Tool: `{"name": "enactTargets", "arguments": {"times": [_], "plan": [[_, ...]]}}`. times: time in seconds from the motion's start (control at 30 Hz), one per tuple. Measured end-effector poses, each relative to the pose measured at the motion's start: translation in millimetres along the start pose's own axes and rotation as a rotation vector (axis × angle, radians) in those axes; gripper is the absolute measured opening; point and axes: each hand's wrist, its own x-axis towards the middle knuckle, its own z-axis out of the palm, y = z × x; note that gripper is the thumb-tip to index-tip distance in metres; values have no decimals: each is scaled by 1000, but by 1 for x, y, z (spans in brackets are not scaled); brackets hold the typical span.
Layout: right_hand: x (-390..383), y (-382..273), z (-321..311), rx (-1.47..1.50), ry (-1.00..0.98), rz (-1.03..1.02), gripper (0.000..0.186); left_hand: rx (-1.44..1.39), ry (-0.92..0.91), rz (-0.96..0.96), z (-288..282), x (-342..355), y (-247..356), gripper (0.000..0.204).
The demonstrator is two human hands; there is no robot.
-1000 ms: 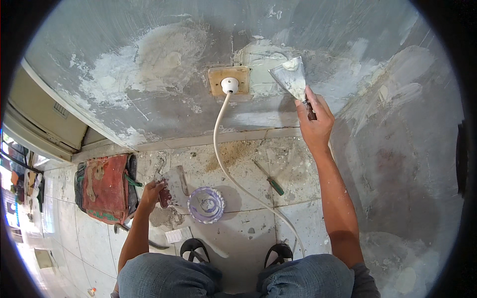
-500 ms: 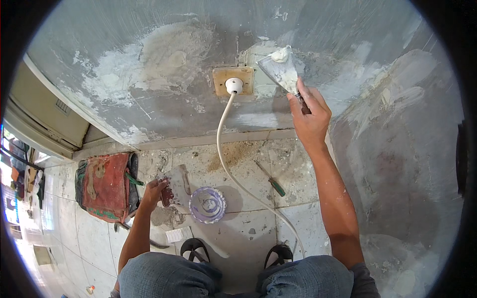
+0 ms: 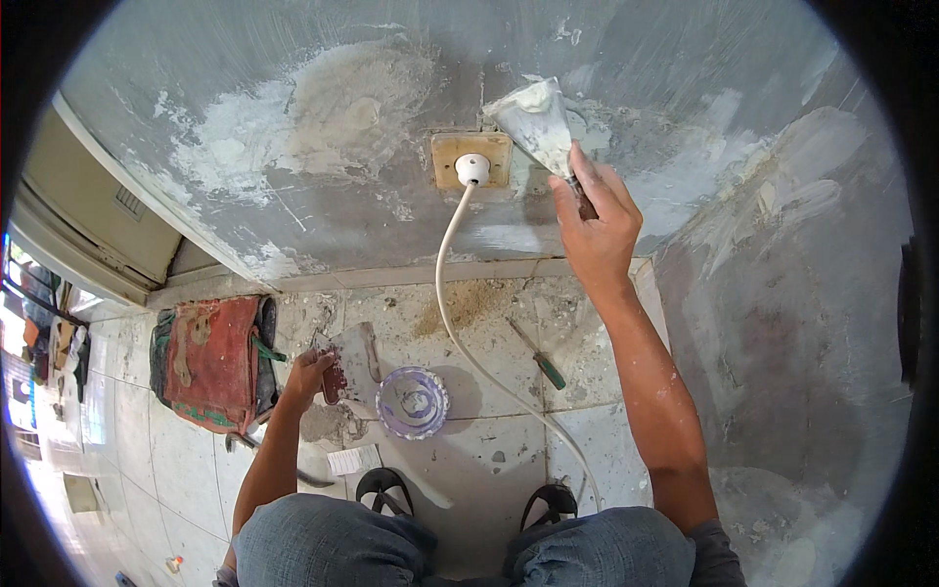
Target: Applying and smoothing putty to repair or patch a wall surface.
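Observation:
My right hand (image 3: 604, 220) is closed round the handle of a putty knife (image 3: 540, 129). Its blade lies against the grey wall (image 3: 675, 59), up and to the right of a socket plate (image 3: 442, 161), with white filler along the blade's edge. A white plug (image 3: 471, 170) sits in that socket, and its cable (image 3: 448, 293) hangs down to the floor. Low on the left, my left hand (image 3: 309, 377) grips a wide scraper (image 3: 358, 354) with a reddish-brown handle. Just right of the scraper stands a purple-rimmed tub (image 3: 413, 402) with white filler inside.
A red bag (image 3: 210, 362) lies on the tiled floor at left, a hammer-like tool (image 3: 308, 478) partly showing beside it. A green-handled screwdriver (image 3: 548, 368) lies right of the cable. Sandy debris (image 3: 469, 305) is scattered near the wall. Another wall (image 3: 782, 293) rises at right.
The putty knife has moved slightly up and left across the wall. Its lump of filler now looks spread out along the blade's edge. My left hand stays about where it was.

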Motion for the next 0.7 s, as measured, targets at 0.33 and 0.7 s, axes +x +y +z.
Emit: {"name": "enactTargets", "arguments": {"times": [0.33, 0.7], "plan": [[2, -9, -12, 79, 48, 28, 38, -46, 11, 3, -3, -1, -2, 22], [-12, -1, -13, 16, -15, 107, 39, -21, 39, 0, -1, 0, 0, 23]]}}
